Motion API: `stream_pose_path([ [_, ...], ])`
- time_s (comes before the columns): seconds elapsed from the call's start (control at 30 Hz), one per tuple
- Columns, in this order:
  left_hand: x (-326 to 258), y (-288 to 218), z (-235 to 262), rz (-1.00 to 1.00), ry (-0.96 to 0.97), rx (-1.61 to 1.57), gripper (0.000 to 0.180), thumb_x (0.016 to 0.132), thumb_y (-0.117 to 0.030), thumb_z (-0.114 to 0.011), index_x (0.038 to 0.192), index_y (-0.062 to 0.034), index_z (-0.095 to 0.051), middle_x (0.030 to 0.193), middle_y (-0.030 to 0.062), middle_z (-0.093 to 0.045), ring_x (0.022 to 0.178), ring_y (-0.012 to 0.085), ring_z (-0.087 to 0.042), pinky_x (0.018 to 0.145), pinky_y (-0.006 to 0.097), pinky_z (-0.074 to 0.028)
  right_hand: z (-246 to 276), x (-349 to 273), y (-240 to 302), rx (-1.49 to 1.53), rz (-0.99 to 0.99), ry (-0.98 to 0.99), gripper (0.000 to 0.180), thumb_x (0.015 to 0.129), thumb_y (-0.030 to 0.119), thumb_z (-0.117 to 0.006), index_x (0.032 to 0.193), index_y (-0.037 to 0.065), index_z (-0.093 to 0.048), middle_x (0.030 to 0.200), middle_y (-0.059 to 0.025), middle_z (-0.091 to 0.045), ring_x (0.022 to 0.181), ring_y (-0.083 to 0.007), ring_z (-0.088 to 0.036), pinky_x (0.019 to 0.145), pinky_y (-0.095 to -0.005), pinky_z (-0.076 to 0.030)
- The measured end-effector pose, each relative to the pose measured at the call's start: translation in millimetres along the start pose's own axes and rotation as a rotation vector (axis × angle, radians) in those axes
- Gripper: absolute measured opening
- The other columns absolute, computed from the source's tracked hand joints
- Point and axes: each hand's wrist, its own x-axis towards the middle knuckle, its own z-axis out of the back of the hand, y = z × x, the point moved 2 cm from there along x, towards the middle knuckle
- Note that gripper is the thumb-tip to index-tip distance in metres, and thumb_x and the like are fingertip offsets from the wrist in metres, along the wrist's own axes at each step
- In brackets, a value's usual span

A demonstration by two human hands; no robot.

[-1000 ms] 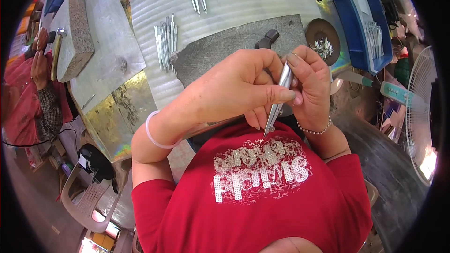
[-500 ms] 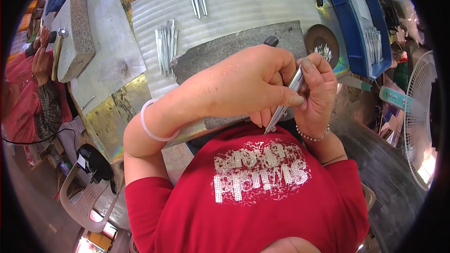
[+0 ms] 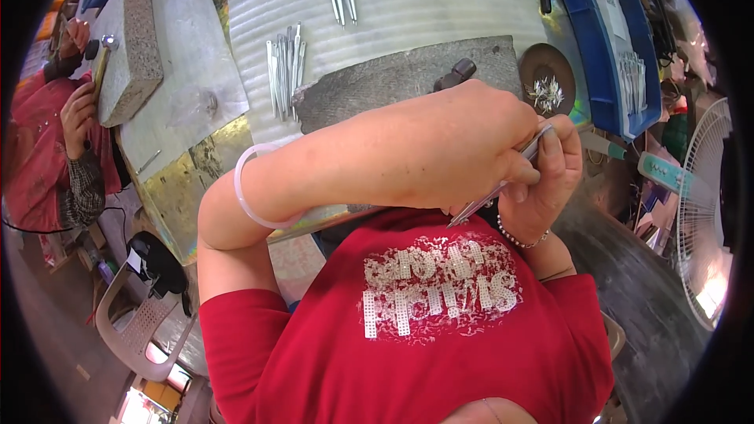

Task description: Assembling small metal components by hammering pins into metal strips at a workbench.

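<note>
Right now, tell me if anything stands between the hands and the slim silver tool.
Nothing visible does: the left hand and right hand both grip the slim silver tool, though their fingers hide part of it.

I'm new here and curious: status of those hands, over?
Left hand, right hand: both gripping silver tool. Narrow end near red shirt. Left hand hides tool's middle.

A red short-sleeved shirt [image 3: 424,377] bears a pale, dotted print [image 3: 440,286]. Left of the print is a pale bangle [image 3: 238,183]; above its right end, a beaded bracelet [image 3: 518,244].
</note>
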Motion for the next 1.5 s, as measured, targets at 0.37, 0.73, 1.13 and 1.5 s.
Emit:
stream_pose_path([
  [0.37,1.9,5.3,-18.7,0.062,0.001,-0.205,0.023,0.089,-0.011,-0.060,0.075,-0.0018,-0.044,0.055,0.0055,-0.055,0.048,0.0106,-0.059,0.042,0.022,-0.044,10.7,-10.4,-2.2,0.048,-0.091,0.000,0.007,0.092,0.010,-0.052,0.088,0.005,-0.053,0.062,0.0007,-0.052,0.039,-0.0021,-0.037,0.034,-0.0179,-0.028],
  [0.73,4.4,16.0,-18.9,0.103,-0.122,-0.321,0.019,0.090,-0.011,-0.059,0.079,-0.0017,-0.046,0.061,0.0032,-0.058,0.054,0.0072,-0.059,0.046,0.019,-0.044,10.9,8.7,5.0,0.007,-0.155,0.119,0.010,0.092,0.011,-0.052,0.085,0.004,-0.051,0.067,-0.0030,-0.057,0.046,-0.0053,-0.046,0.042,-0.0181,-0.036],
  [1.13,-28.7,49.7,-31.3,-0.357,-0.813,-0.878,0.010,0.089,-0.007,-0.058,0.097,-0.0018,-0.056,0.088,0.0060,-0.060,0.066,0.0113,-0.058,0.058,0.023,-0.048,33.7,234.5,8.1,-1.224,0.308,0.338,0.022,0.082,0.021,-0.054,0.077,0.001,-0.058,0.067,-0.0135,-0.060,0.058,-0.0252,-0.058,0.054,-0.0374,-0.045],
  [1.5,-24.1,63.2,-44.3,-0.472,-0.777,-1.431,0.009,0.091,-0.004,-0.054,0.094,-0.0055,-0.045,0.093,0.0132,-0.060,0.079,0.0185,-0.065,0.064,0.027,-0.056,0.6,85.4,46.2,-0.603,0.085,0.689,0.036,0.077,-0.001,-0.063,0.112,0.003,-0.058,0.088,-0.0007,-0.059,0.067,-0.0024,-0.053,0.055,-0.0183,-0.039],
])
